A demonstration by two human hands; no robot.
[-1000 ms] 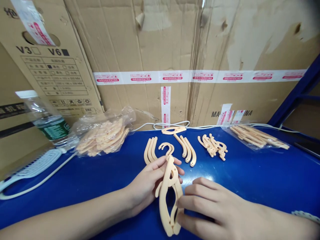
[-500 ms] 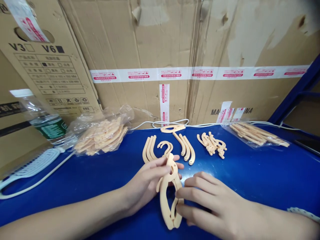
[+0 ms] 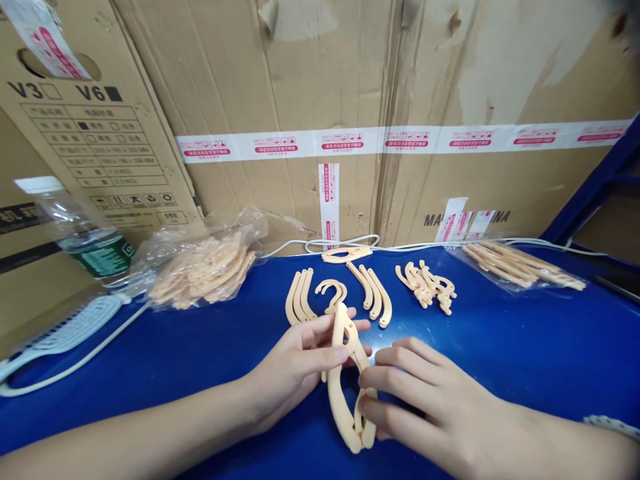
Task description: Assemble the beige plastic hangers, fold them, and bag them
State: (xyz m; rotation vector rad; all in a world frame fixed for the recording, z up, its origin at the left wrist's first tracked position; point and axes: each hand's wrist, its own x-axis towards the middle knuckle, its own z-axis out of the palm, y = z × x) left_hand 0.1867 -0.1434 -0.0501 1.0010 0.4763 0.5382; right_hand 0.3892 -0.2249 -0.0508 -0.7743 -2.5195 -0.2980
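A cream folding hanger (image 3: 339, 393), folded into a narrow loop, is held between my two hands above the blue table. My left hand (image 3: 300, 357) grips its upper part, with the thumb across the front and the fingers behind. On the lower right side, my right hand (image 3: 425, 393) pinches one arm of the hanger; its fingertips are partly hidden. Just beyond lie loose cream hooks (image 3: 331, 293), with several curved arms on the left (image 3: 300, 297) and more curved arms on the right (image 3: 373, 293).
A pile of small cream pieces (image 3: 426, 285) lies right of centre. Bagged cream parts (image 3: 205, 270) sit at left, and bagged long pieces (image 3: 523, 263) at right. A water bottle (image 3: 95, 247), a hairbrush (image 3: 75, 327) and a white cable (image 3: 345, 245) border the area. Cardboard (image 3: 280, 80) stands behind.
The hanger has shifted slightly right and its lower end has swung to the right. My left thumb now lies across its front. Both hands keep their hold.
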